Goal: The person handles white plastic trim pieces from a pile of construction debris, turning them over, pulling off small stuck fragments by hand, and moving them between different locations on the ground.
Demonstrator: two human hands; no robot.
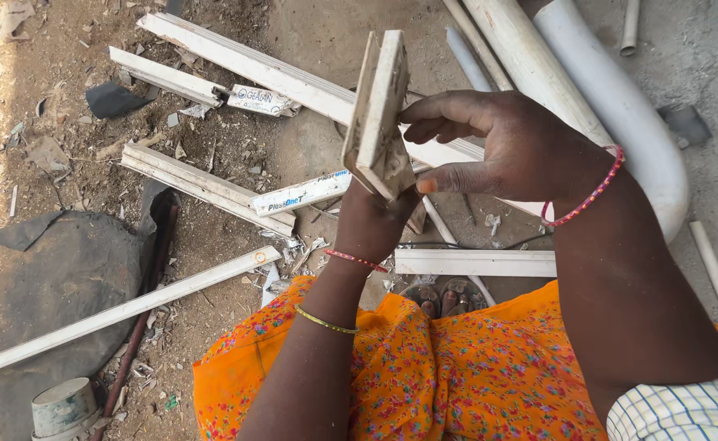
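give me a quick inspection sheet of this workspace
surface: bare dirt ground, dusty, strewn with chips
job's things: pale flat block held upright, worn at its lower end
clutter: white trunking strips, white pipes, dark sheet, small tub
hands: left hand grips the block from below; right hand pinches its side
cables: thin dark wire on the ground past the knees
surroundings: orange flowered cloth over the lap, toes of sandalled feet showing
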